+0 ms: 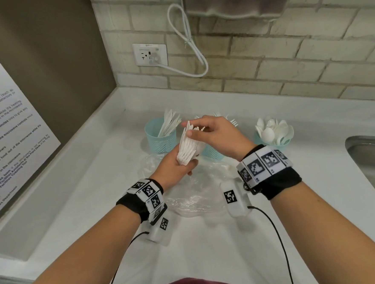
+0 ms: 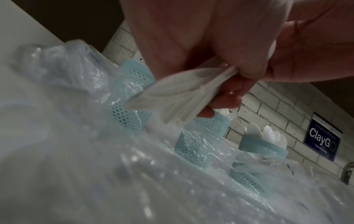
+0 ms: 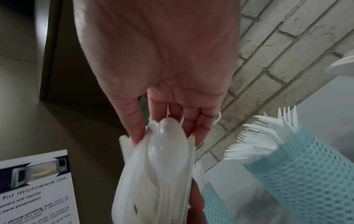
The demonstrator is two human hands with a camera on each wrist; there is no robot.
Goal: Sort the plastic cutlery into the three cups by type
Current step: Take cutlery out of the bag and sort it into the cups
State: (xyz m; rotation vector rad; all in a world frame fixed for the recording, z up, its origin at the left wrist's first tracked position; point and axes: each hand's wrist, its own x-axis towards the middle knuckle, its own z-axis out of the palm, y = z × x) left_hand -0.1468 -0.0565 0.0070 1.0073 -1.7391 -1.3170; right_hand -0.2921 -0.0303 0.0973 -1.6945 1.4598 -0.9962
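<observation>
A fanned bundle of white plastic cutlery (image 1: 188, 148) (image 2: 182, 97) (image 3: 157, 174) stands upright in my left hand (image 1: 175, 169), which grips its lower end. My right hand (image 1: 205, 129) pinches the bundle's top between thumb and fingers; a spoon bowl faces the right wrist view. Behind stand three teal mesh cups. The left cup (image 1: 161, 141) (image 2: 134, 91) holds knives. The middle cup (image 1: 211, 153) (image 3: 306, 174) holds forks (image 3: 258, 136) and is mostly hidden by my hands in the head view. The right cup (image 1: 286, 142) (image 2: 262, 148) holds spoons (image 1: 274, 129).
A crumpled clear plastic bag (image 1: 197, 196) (image 2: 95, 136) lies on the white counter (image 1: 234, 249) under my hands. A steel sink (image 1: 372, 162) is at the right edge. The brick wall carries a socket (image 1: 150, 54) with a white cable. A poster (image 1: 8, 132) leans on the left wall.
</observation>
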